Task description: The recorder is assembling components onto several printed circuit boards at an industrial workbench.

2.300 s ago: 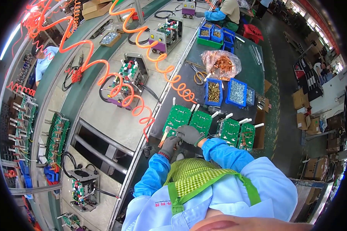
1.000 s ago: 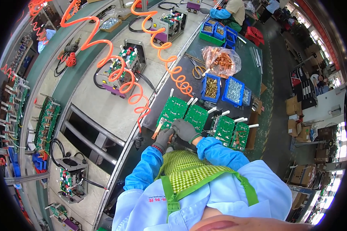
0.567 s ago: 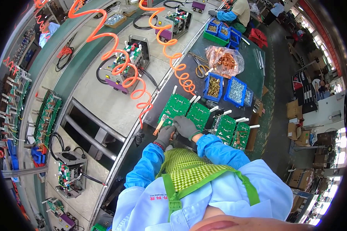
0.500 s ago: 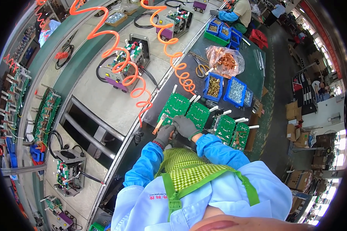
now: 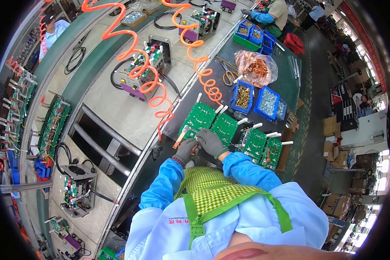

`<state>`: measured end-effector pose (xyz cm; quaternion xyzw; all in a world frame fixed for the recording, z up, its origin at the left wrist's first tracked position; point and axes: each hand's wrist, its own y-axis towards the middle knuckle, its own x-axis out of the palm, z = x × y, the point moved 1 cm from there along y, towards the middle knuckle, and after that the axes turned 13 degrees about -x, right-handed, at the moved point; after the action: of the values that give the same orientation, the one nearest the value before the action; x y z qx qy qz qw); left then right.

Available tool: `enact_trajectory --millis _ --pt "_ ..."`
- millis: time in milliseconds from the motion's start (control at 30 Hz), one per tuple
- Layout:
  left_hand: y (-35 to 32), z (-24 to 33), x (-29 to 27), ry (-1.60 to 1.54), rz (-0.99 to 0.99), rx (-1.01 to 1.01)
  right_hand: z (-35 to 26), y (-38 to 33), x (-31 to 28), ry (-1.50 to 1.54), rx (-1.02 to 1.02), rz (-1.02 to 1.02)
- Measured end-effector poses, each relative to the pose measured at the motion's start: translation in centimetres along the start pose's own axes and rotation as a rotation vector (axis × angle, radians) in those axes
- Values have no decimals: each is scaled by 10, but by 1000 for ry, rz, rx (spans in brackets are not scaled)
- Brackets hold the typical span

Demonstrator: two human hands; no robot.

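Both my hands wear dark grey gloves and meet at the near edge of a green circuit board (image 5: 199,116) on the dark workbench. My left hand (image 5: 186,150) is closed, beside a copper strip (image 5: 179,139) at the board's near left corner. My right hand (image 5: 211,142) has its fingers bent together in a pinch close to the left fingertips. What either hand grips is too small and covered to make out. Right of this board lie a second green board (image 5: 223,128) and further boards (image 5: 252,142), with white pieces sticking out at their far edges.
Beyond the boards stand a blue bin of brass fasteners (image 5: 242,96), a blue bin of silver fasteners (image 5: 267,102) and a clear bag of copper parts (image 5: 256,69). Scissors (image 5: 229,77) lie nearby. An orange coiled hose (image 5: 162,114) hangs at the left, before the conveyor with machines (image 5: 145,65).
My right hand's fingers have shifted slightly near the left fingertips. The view has moved a little, so the bench sits further right. At the far left, another person shows more fully.
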<state>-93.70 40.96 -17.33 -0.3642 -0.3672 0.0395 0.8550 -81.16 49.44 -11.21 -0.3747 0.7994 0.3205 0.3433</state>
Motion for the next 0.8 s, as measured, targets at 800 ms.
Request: enact_trajectory --millis 800 --pt "-1 -8 17 -25 103 72 -3 -4 5 52 96 -1"
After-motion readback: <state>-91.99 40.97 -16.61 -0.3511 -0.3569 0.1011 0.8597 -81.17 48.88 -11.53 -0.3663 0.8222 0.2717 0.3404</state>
